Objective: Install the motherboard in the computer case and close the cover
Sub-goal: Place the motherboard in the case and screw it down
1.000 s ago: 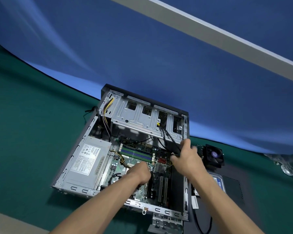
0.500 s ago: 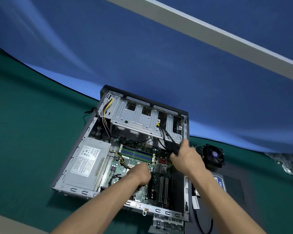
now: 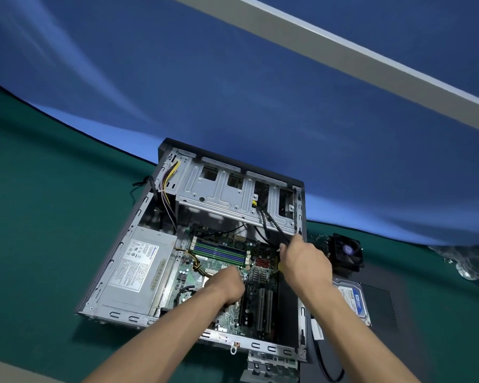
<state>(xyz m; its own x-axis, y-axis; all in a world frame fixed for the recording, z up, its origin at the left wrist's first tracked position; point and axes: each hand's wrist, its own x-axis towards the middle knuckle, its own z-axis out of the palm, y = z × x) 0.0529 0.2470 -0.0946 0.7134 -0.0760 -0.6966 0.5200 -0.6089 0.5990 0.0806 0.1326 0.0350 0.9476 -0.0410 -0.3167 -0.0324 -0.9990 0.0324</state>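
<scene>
Two hands inside open computer case (image 3: pixel 138 244), over motherboard (image 3: pixel 233 272) lying flat in it. Left hand (image 3: pixel 227 283) curled (contents unclear); right hand (image 3: pixel 304 261) pinching black cables (image 3: pixel 271 222). Likely seating or screwing board; next, cables cleared aside.

Green motherboard (image 3: pixel 227 261) flat inside open case (image 3: pixel 302 313) (cover off).

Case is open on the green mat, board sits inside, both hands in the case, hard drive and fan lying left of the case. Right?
Not quite. The head view shows the hard drive and the fan lying to the right of the case, not left. The rest holds: the case is open on the green mat, the motherboard sits inside, and the left hand and right hand are in it.
</scene>
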